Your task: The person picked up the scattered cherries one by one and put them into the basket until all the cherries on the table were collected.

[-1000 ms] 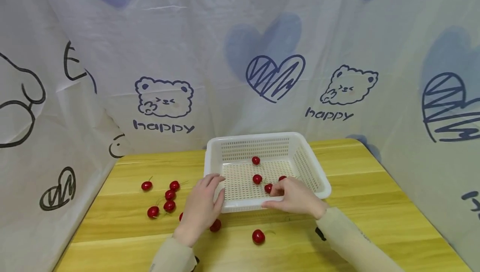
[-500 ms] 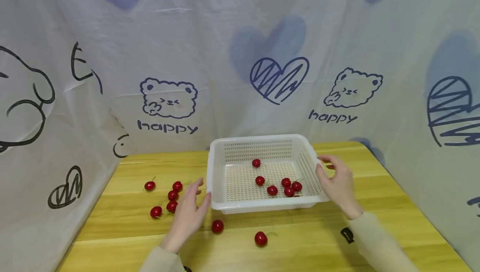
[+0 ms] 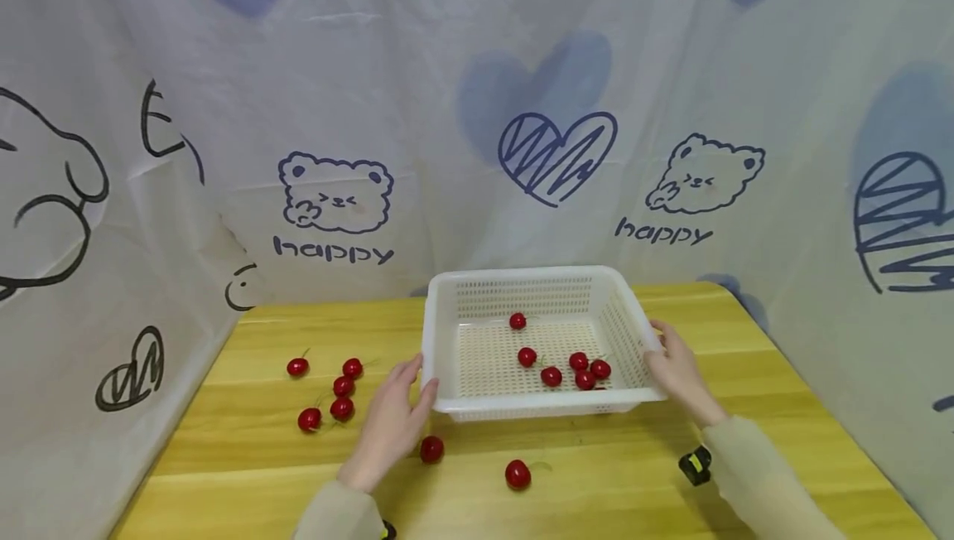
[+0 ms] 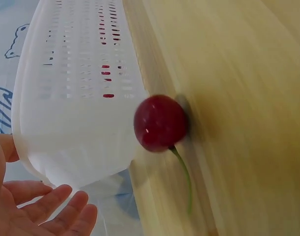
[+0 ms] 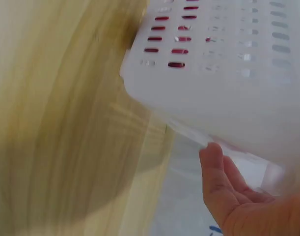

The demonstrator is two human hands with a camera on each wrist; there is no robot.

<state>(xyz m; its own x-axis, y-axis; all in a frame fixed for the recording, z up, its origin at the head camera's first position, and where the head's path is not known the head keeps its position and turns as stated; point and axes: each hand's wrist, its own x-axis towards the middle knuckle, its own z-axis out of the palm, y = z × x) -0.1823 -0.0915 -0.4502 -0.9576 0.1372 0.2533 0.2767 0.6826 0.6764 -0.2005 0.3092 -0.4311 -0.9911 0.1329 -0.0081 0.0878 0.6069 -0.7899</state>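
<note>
A white slotted plastic basket [image 3: 522, 404] stands at the back of the table, with several red cherries [image 3: 551, 376] on its floor, mostly toward the front right. My left hand [image 3: 391, 420] holds its left side, thumb over the rim and fingers along the outside. At the opposite end, my right hand [image 3: 680, 370] grips the right rim; in the right wrist view its fingers [image 5: 216, 167] curl beneath the edge and the thumb is hidden. A stemmed cherry [image 4: 161, 123] lies on the wood by the basket's wall, close to my left hand.
Several loose cherries [image 3: 342, 407] are grouped on the wooden table [image 3: 246, 474] at left. One more cherry [image 3: 517, 474] sits in front of the basket. A printed cloth [image 3: 447, 192] hangs right behind the table's back edge.
My right hand has left the basket's inside front and moved to its right rim; more cherries now show inside. My left hand has closed in on the left side. The basket has shifted slightly right.
</note>
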